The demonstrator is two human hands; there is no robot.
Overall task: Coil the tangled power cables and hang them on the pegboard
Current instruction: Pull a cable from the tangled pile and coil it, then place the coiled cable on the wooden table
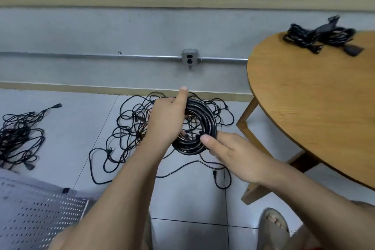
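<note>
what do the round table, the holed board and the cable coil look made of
Round table: wood or veneer, matte, grain visible. Pegboard: likely painted sheet metal, pale grey, punched slots; possibly plastic. Cable coil: black plastic or rubber jacket, slight sheen.

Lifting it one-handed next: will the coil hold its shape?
Probably floppy: the coil is loose loops, no tie visible, so it may sag once the left hand lets go. A strand below seems to join the floor tangle, so it may snag.
</note>
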